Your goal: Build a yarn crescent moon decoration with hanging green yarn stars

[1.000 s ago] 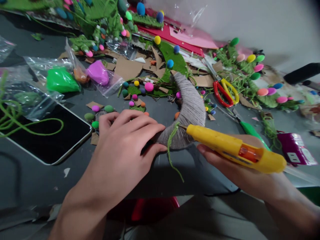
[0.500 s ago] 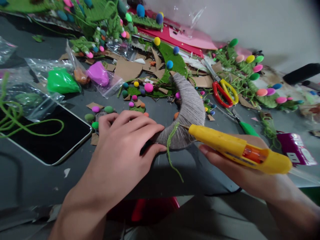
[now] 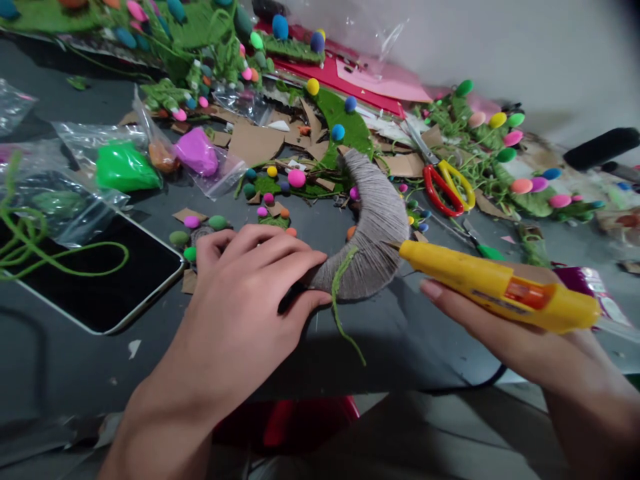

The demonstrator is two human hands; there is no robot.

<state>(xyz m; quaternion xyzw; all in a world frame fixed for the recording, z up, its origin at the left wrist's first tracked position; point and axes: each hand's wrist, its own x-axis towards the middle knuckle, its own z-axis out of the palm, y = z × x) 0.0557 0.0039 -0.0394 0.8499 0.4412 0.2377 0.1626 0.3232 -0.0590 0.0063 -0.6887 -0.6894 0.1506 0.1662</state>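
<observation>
A curved crescent wrapped in grey yarn (image 3: 383,220) rests at the middle of the dark table. Its left end is pinched between the thumb and fingers of my left hand (image 3: 250,287). Across the lower part of the crescent lies a short green yarn strand (image 3: 341,313), its lower end hanging off toward me. In my right hand (image 3: 500,333) is a yellow glue gun (image 3: 490,283), its nozzle pointing left at the crescent's right edge. The gun covers part of my right fingers.
A phone (image 3: 100,280) with green yarn over it lies at the left, below bags of green clay (image 3: 125,165) and purple clay (image 3: 197,151). Red-and-yellow scissors (image 3: 443,187) lie at the back right. Cardboard scraps (image 3: 255,143) and green pieces with coloured balls stretch along the back.
My right hand has moved right with the glue gun, drawing the nozzle away from the green strand toward the crescent's outer edge. My left hand has stayed nearly still.
</observation>
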